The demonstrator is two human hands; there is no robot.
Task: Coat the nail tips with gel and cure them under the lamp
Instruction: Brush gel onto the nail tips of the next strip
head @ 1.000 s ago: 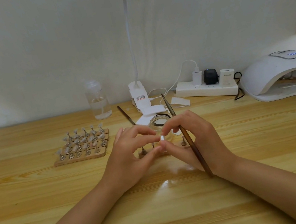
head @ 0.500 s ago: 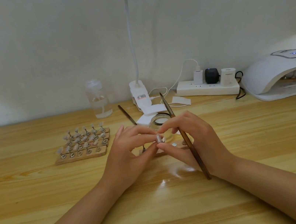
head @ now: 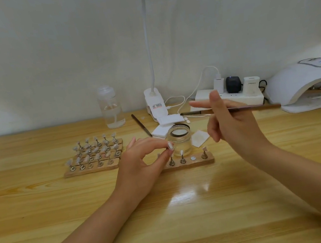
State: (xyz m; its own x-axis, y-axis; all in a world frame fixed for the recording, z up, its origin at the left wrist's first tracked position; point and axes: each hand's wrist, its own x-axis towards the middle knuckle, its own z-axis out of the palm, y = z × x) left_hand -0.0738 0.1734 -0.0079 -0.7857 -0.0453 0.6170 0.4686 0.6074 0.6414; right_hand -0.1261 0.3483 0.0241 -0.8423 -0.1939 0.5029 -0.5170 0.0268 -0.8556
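Nail tip [head: 170,146] pinched between thumb and forefinger of left hand [head: 141,164], held just above the near wooden strip [head: 187,164], beside the open glass jar [head: 180,141]; likely lifted off its stand so the surface faces up for coating. Strip carries three small stands and one bare metal disc, probably this tip's seat. Right hand [head: 234,126] raised, fingers curled round the brush [head: 237,108], which lies roughly level, bristle end pointing left above the jar; forefinger extended. Judged: about to load gel or stroke. Spare tip rack [head: 95,154] well left. Curing lamp [head: 307,85] at far right, display lit, mouth facing the work.
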